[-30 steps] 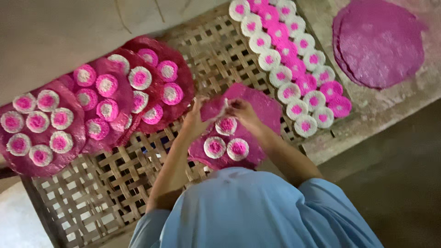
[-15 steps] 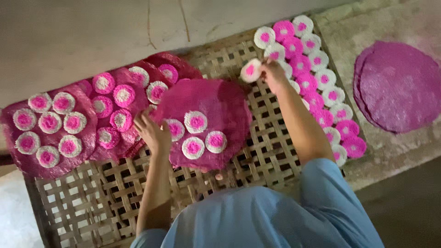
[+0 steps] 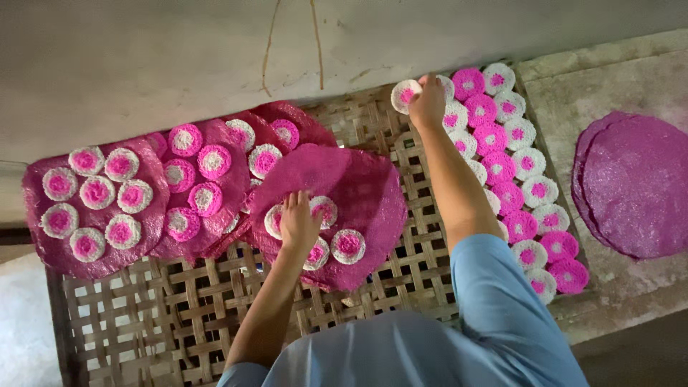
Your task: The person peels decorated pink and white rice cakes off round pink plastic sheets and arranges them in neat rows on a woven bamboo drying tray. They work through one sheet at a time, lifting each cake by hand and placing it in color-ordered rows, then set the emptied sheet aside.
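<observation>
A large round pink sheet (image 3: 358, 190) lies on a woven bamboo rack (image 3: 179, 315), with several small white-and-pink discs on it. My left hand (image 3: 299, 222) rests flat on those small discs (image 3: 349, 246), fingers spread. My right hand (image 3: 428, 100) reaches to the far end of a row of small pink and white discs (image 3: 519, 183) and grips a white disc with a pink centre (image 3: 405, 95) at its edge. My blue sleeves fill the bottom of the view.
Two more pink sheets (image 3: 93, 208) covered with small discs overlap at the left of the rack. A stack of plain pink round sheets (image 3: 634, 186) lies on a stone slab (image 3: 573, 93) at the right. A pale wall (image 3: 215, 50) runs behind the rack.
The view has shifted left. My right hand has stayed at the far end of the disc row, holding a white disc. My left hand has moved up onto the discs on the middle sheet.
</observation>
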